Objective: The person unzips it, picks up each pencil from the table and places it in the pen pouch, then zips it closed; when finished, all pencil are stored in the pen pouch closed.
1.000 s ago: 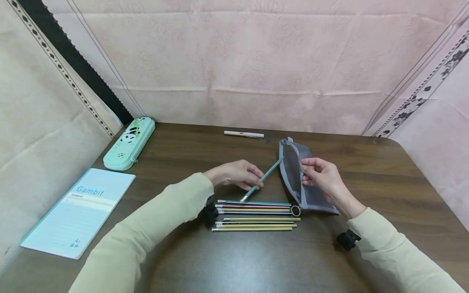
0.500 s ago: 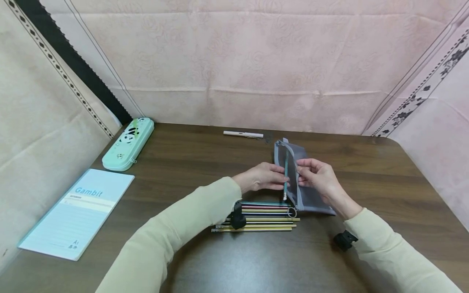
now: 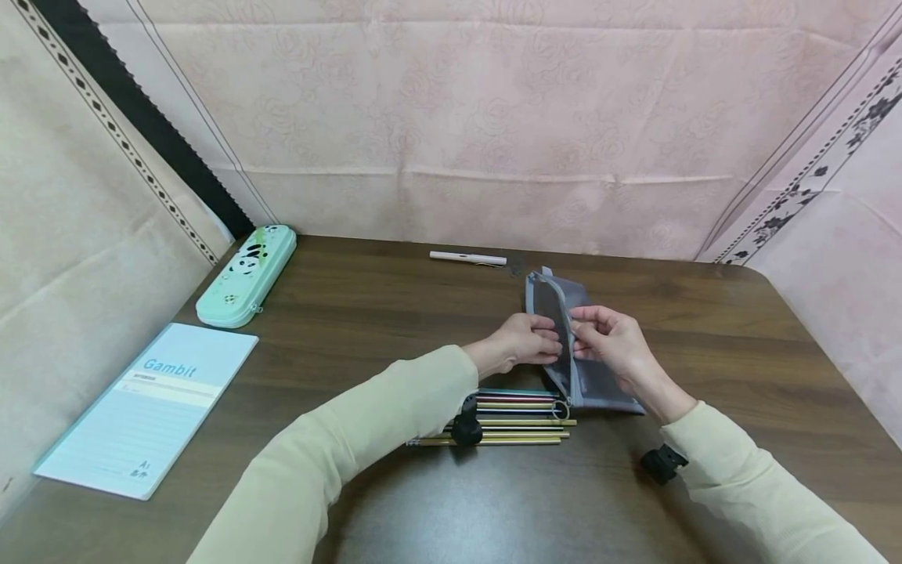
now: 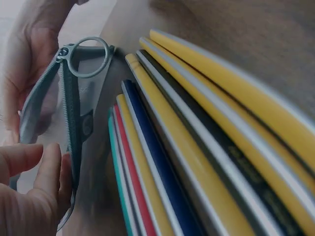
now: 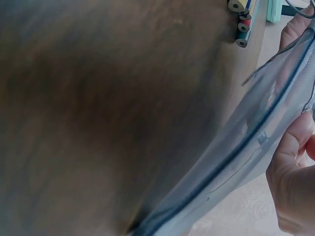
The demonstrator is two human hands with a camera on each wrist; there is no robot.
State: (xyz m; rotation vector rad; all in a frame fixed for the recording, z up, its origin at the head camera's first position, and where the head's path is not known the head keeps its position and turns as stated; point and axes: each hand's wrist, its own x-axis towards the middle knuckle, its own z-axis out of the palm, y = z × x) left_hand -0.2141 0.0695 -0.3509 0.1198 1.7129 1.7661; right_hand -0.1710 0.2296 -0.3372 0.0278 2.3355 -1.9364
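A grey mesh zip pouch (image 3: pixel 607 385) stands with its mouth spread, facing left. My right hand (image 3: pixel 615 341) pinches the near-right edge of that mouth between thumb and fingers. Fingers of my left hand (image 3: pixel 523 343) reach in at the opening, thumb apart from them, with no pencil showing between them in the left wrist view. Just below the pouch lie several striped pencils (image 4: pixel 189 162) side by side, partly covered by the left sleeve and wrist camera in the head view. A ring pull (image 4: pixel 88 57) hangs from the zip near the pencil ends.
At the back of the brown table (image 3: pixel 366 290) lies a white pen (image 3: pixel 468 258). A mint pencil case (image 3: pixel 247 278) with panda pictures stands at the far left, with a light blue notebook (image 3: pixel 148 411) in front of it. Cloth (image 3: pixel 451 133) hangs behind the table.
My left hand has carried a teal pencil rightward to the pouch mouth, and the pencil has gone from sight there. The right hand keeps its pinch; the pouch has shifted slightly left.
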